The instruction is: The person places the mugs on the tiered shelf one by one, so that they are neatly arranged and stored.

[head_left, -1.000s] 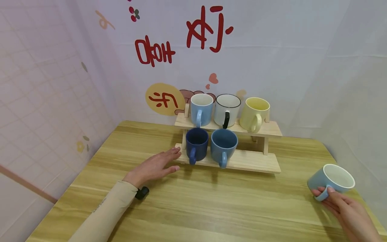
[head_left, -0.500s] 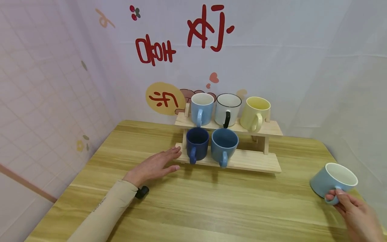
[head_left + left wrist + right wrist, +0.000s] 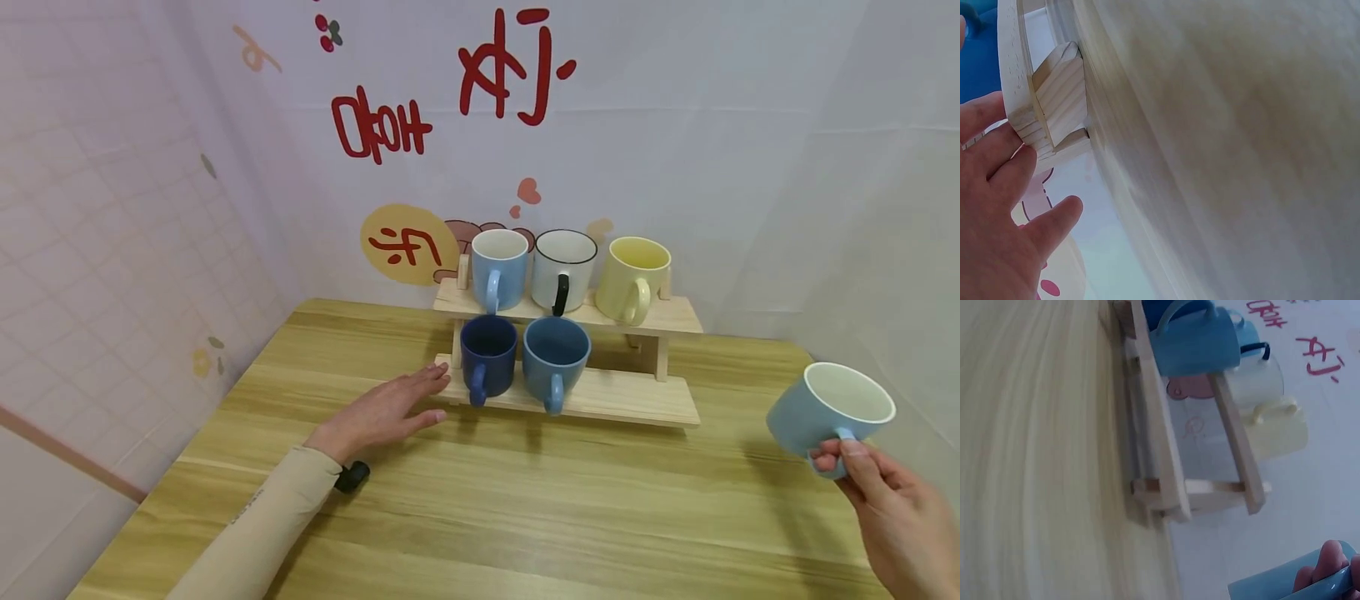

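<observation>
My right hand [image 3: 896,500] pinches the handle of a light blue mug [image 3: 806,417] with a white inside, held tilted above the table's right side. In the right wrist view, the same mug [image 3: 1272,581] shows at the lower right corner with fingers on its handle. My left hand [image 3: 382,414] lies with fingers extended, its fingertips touching the left end of a two-tier wooden rack [image 3: 626,397]. The left wrist view shows those fingers against the end of the rack's board [image 3: 1017,75]. Nearest to them on the lower tier stands a dark blue mug [image 3: 491,354], beside a medium blue mug [image 3: 555,358].
On the upper tier stand a sky blue mug [image 3: 504,279], a white mug [image 3: 573,275] with black rim and handle, and a yellow mug [image 3: 622,287]. Bare board shows on the lower tier's right. The wooden table [image 3: 480,517] meets a printed cloth [image 3: 712,167] behind.
My right hand has raised the light blue mug off the table and shifted it slightly rightward. My left hand stays where it was at the rack's end.
</observation>
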`<action>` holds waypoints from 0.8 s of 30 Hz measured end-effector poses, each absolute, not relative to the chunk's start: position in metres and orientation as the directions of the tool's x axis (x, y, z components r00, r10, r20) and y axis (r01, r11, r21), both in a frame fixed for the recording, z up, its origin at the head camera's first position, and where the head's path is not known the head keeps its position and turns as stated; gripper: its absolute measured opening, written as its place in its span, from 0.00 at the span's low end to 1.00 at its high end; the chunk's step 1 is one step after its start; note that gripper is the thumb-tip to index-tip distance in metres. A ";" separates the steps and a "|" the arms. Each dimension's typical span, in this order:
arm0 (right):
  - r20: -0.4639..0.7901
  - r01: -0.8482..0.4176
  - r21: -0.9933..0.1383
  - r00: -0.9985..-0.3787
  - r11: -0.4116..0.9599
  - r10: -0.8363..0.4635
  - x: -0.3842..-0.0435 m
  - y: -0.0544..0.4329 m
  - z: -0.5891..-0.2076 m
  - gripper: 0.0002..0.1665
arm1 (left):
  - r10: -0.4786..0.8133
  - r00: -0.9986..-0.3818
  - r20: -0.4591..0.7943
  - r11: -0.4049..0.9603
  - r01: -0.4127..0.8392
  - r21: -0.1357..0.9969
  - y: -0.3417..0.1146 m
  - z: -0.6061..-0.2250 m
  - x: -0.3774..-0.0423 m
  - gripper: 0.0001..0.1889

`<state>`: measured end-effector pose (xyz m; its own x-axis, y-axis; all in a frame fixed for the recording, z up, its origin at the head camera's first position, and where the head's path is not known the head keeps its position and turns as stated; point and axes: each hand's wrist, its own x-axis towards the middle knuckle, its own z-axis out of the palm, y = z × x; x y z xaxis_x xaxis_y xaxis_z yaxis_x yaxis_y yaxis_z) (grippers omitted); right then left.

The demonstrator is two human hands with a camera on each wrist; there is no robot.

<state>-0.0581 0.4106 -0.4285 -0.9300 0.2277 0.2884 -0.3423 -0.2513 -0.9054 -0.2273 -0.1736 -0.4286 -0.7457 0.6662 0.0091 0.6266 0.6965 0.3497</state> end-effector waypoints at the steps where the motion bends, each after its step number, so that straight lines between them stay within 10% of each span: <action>1: 0.298 -0.349 -0.903 -0.928 -0.249 0.223 -0.058 0.407 -0.426 0.19 | 0.665 -0.747 0.006 0.700 0.626 0.344 -0.173 -0.429 -0.228 0.37; 24: 0.330 -0.338 -0.920 -0.941 -0.198 0.071 -0.076 0.309 -0.400 0.16 | 0.676 -0.736 0.045 0.677 0.644 0.356 -0.173 -0.432 -0.227 0.38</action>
<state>-0.0761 0.3087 -0.3999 -0.9413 0.0705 0.3302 -0.3376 -0.1978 -0.9203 -0.2268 -0.1734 -0.4320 -0.7359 0.6756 0.0448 0.6437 0.6775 0.3560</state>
